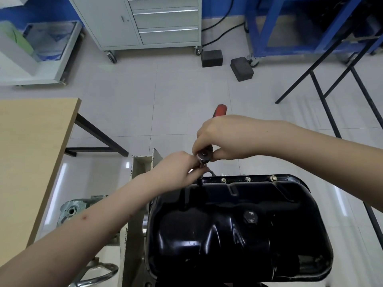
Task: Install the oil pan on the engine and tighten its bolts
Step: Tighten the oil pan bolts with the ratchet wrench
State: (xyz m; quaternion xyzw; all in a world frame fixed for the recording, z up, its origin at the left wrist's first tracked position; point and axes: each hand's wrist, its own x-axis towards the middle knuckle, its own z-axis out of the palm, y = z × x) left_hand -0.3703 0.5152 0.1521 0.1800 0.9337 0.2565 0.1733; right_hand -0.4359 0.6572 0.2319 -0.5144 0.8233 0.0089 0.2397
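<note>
Fingers (202, 139) of the right hand (226, 137) curl around the ratchet (204, 155), its red handle (220, 110) poking out behind. The left hand (178, 168) pinches the shaft just beneath. The socket meets the far-left corner of the oil pan (234, 228), glossy black, dented, seated on the engine. Three bolts (247, 179) line its far flange. A wooden table (31, 152) stands left.

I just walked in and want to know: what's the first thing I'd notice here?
The big shiny black oil pan at the bottom centre, with bolts along its far edge. Just above it, the left hand and right hand meet on a ratchet with a red handle, at the pan's far left corner.
</note>
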